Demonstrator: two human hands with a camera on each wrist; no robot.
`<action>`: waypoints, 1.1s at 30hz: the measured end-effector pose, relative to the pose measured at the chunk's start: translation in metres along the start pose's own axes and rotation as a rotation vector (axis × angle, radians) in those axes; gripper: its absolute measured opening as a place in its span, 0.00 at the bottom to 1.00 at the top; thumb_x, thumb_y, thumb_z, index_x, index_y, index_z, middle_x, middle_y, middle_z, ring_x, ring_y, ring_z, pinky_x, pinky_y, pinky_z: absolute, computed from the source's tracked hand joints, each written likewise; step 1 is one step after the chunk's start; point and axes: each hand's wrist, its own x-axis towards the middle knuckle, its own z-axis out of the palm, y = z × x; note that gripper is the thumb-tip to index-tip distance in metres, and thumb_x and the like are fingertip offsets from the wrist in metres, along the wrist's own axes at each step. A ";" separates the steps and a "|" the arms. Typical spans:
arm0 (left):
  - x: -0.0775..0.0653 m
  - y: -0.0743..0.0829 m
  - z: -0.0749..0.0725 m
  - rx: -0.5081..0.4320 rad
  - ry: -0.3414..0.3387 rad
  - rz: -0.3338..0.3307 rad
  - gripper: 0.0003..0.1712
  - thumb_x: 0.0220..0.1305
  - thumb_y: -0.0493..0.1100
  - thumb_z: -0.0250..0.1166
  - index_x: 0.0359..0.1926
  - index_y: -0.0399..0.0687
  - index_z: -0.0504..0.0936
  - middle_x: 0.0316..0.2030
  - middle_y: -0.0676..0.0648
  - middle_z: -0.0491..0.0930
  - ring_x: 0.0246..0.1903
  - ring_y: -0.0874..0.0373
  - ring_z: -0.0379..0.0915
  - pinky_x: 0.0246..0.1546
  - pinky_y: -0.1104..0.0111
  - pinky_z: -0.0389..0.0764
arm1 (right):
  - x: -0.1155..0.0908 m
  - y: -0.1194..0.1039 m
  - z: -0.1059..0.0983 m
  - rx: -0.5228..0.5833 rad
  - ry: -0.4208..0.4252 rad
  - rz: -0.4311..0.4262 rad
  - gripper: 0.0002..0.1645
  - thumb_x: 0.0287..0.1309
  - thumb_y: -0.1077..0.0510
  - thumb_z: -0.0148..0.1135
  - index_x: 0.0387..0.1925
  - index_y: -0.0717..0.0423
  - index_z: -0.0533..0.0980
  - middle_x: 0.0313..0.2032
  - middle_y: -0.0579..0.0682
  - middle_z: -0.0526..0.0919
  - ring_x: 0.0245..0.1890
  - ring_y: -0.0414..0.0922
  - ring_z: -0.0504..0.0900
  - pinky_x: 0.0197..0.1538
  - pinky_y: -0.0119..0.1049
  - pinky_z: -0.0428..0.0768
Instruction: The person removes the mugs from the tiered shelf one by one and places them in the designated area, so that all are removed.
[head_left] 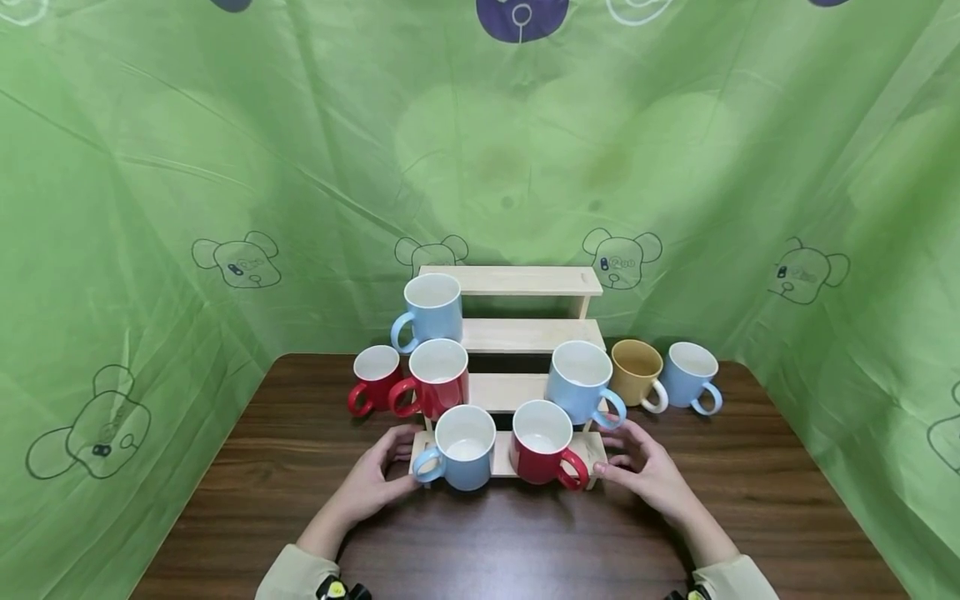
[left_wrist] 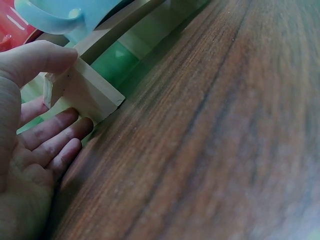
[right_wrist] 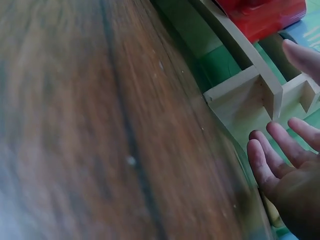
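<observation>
A stepped wooden rack stands on the table between both hands. My left hand grips the left end of its lowest step, with the thumb on the board's edge and fingers by the side panel. At the other end is my right hand, its fingers spread loosely beside the right side panel. A light blue mug and a red mug stand on the lowest step. The step above carries a red mug at left and a light blue mug at right.
Higher on the rack's left stands another light blue mug. On the table, a red mug sits left of the rack. A tan mug with white handle and a light blue mug stand right. Green cloth hangs behind.
</observation>
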 end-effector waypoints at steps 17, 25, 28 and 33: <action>0.000 0.001 -0.001 0.006 0.001 0.037 0.38 0.66 0.34 0.76 0.73 0.38 0.71 0.62 0.38 0.82 0.60 0.54 0.81 0.65 0.65 0.81 | -0.001 0.006 0.010 -0.008 -0.049 0.043 0.48 0.60 0.64 0.82 0.77 0.66 0.68 0.70 0.66 0.78 0.60 0.44 0.85 0.58 0.33 0.85; 0.001 0.002 0.001 0.008 0.001 0.035 0.38 0.66 0.34 0.76 0.73 0.35 0.71 0.61 0.37 0.82 0.60 0.53 0.81 0.65 0.65 0.82 | -0.003 0.014 0.007 0.056 -0.039 0.034 0.47 0.60 0.69 0.79 0.77 0.70 0.67 0.68 0.70 0.78 0.59 0.38 0.84 0.58 0.32 0.85; 0.001 0.002 0.001 0.013 0.008 0.026 0.38 0.66 0.34 0.77 0.73 0.35 0.71 0.62 0.38 0.82 0.59 0.55 0.81 0.64 0.67 0.81 | -0.003 0.016 0.007 0.068 -0.039 0.035 0.48 0.59 0.70 0.80 0.76 0.71 0.67 0.69 0.71 0.77 0.59 0.38 0.84 0.58 0.33 0.86; 0.001 0.002 0.000 0.011 0.005 0.002 0.40 0.65 0.35 0.78 0.74 0.37 0.71 0.62 0.41 0.82 0.60 0.55 0.81 0.65 0.68 0.80 | -0.002 0.016 0.008 0.080 -0.045 0.024 0.49 0.58 0.70 0.80 0.77 0.71 0.66 0.73 0.70 0.74 0.61 0.37 0.83 0.58 0.33 0.86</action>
